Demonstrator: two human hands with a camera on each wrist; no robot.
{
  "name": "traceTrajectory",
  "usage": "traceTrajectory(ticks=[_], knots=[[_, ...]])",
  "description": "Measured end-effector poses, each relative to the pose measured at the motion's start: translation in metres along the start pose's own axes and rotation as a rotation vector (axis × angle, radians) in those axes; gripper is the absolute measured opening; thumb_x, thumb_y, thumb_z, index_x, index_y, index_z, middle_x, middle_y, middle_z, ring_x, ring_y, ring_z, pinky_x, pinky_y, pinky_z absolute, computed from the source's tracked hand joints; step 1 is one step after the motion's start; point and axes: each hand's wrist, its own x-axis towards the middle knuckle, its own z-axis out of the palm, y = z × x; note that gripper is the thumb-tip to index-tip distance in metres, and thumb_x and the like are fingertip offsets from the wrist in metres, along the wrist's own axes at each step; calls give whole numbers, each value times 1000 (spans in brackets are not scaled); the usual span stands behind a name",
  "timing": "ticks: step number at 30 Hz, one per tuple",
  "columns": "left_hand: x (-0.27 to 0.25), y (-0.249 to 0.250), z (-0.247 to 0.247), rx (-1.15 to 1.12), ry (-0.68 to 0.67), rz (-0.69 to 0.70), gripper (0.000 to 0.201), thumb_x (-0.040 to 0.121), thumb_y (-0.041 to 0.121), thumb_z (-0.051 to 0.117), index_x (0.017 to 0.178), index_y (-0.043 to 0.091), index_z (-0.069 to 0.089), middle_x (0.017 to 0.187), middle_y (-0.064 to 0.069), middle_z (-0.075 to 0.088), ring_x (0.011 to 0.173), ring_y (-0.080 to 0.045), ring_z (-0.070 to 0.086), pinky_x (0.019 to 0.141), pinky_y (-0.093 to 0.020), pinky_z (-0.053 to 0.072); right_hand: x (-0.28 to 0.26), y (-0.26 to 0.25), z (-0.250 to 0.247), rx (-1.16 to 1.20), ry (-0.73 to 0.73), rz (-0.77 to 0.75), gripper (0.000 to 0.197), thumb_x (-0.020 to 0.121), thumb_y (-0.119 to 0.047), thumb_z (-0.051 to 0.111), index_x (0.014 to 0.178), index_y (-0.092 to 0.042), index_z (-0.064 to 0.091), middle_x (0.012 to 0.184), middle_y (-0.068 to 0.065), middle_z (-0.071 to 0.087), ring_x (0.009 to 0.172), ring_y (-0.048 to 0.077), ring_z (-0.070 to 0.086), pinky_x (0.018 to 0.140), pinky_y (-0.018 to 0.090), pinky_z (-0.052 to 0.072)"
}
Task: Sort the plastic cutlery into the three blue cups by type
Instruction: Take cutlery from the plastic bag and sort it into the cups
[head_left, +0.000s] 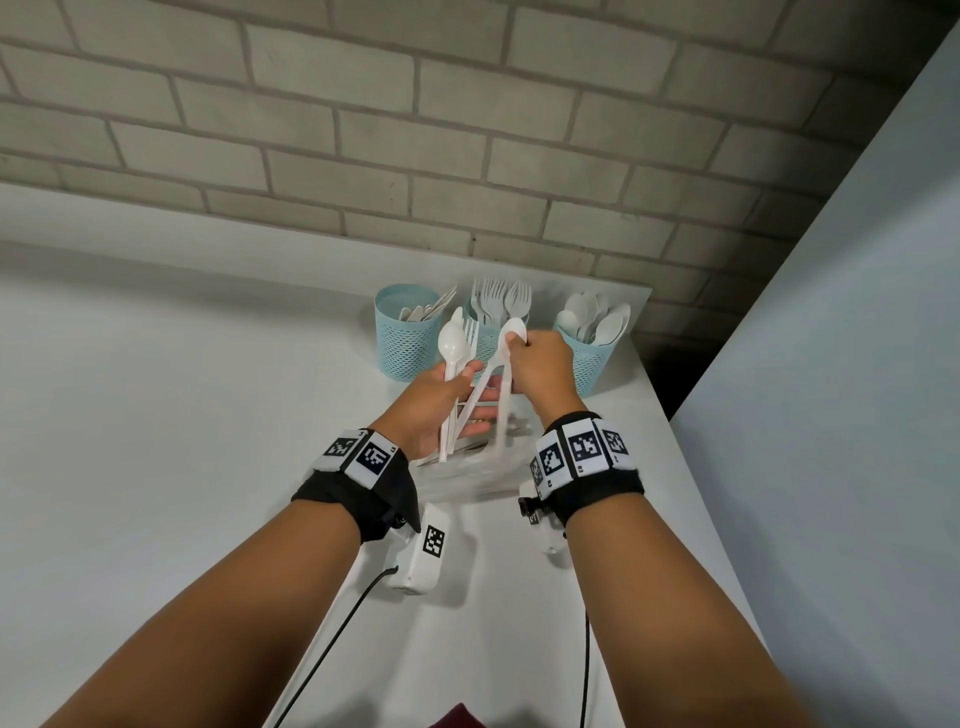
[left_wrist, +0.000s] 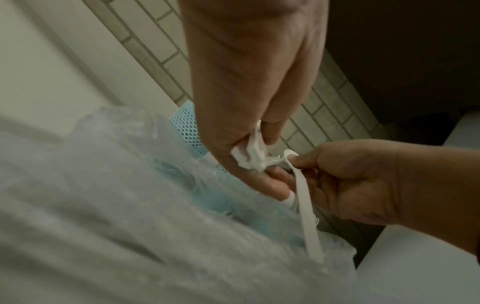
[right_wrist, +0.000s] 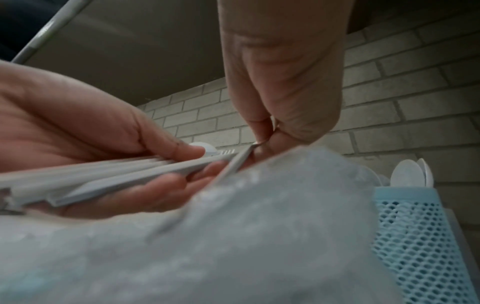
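Note:
Three blue mesh cups stand at the back of the white table: the left cup (head_left: 404, 338) holds knives, the middle cup (head_left: 488, 340) forks, the right cup (head_left: 589, 364) spoons. My left hand (head_left: 475, 395) grips a bundle of white cutlery (head_left: 451, 348), a spoon and a fork showing at its top. My right hand (head_left: 518, 340) pinches one white spoon (head_left: 514, 328) just below its bowl, beside the bundle and in front of the middle cup. In the right wrist view the right fingertips (right_wrist: 267, 133) pinch that spoon while the left hand (right_wrist: 182, 164) holds the bundle's handles (right_wrist: 103, 174).
A clear plastic bag (head_left: 467, 475) lies crumpled on the table under both hands, and fills the bottom of each wrist view. A brick wall runs behind the cups. A pale panel rises at the right, past the table's right edge (head_left: 691, 483). Black cables hang from both wrists.

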Motion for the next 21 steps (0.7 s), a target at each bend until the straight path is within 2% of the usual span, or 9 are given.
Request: traceTrajectory(ticks=[1,3,5,7,10,13,16,18,21], knots=[[1,-1,0,27,32,-2,27,99,24,42,123,14,48,96,-11,68,77,-21,69,63,-29,59,1,0,-1,-25,21,0,29,99,-20,41,96,2,60,82,14,60,74,25,54,52,26,38],[4,-3,-1,52,90,-9,24,100,25,41,122,16,46,88,-10,63,71,-19,63,55,-23,55,-1,-1,-2,65,16,35,32,101,-18,34,106,5,55,89,23,65,62,26,58,51,30,48],[6,-4,-1,77,108,-14,23,101,25,38,122,18,44,79,-5,53,61,-13,51,46,-18,44,-1,-2,0,192,6,67,29,103,-18,27,111,0,49,78,22,63,51,22,58,49,31,51],[7,-6,-1,93,99,-2,23,101,25,36,123,19,42,75,-2,46,57,-10,41,46,-16,35,1,-2,3,197,27,36,29,102,-19,26,116,-2,46,77,16,58,54,19,55,47,28,48],[9,-8,2,140,85,26,18,102,23,34,118,19,41,77,-1,43,59,-9,37,47,-16,33,4,0,7,156,26,-88,28,99,-31,38,112,-8,48,85,3,51,72,16,49,63,28,42],[9,-8,6,256,67,59,17,102,18,31,118,19,37,80,1,39,61,-8,34,50,-18,33,0,0,15,180,-77,-82,46,82,-50,62,104,-10,51,76,-6,49,67,10,47,59,24,39],[9,-7,11,368,39,96,38,100,9,28,130,32,24,85,4,45,60,-7,33,50,-18,33,-3,3,26,145,-122,-72,71,61,-60,72,104,-7,58,83,3,62,71,18,58,55,26,42],[9,-8,12,391,32,96,44,100,9,29,139,28,22,93,3,47,61,-6,35,51,-19,34,-3,7,29,145,-124,-77,54,67,-49,74,95,-6,61,81,8,65,70,21,60,58,29,43],[8,-9,10,358,51,79,38,100,12,35,138,15,30,90,3,48,62,-7,35,52,-19,34,-6,6,25,183,-112,-66,19,85,-27,65,74,-13,57,63,-1,52,56,14,48,55,28,39]])
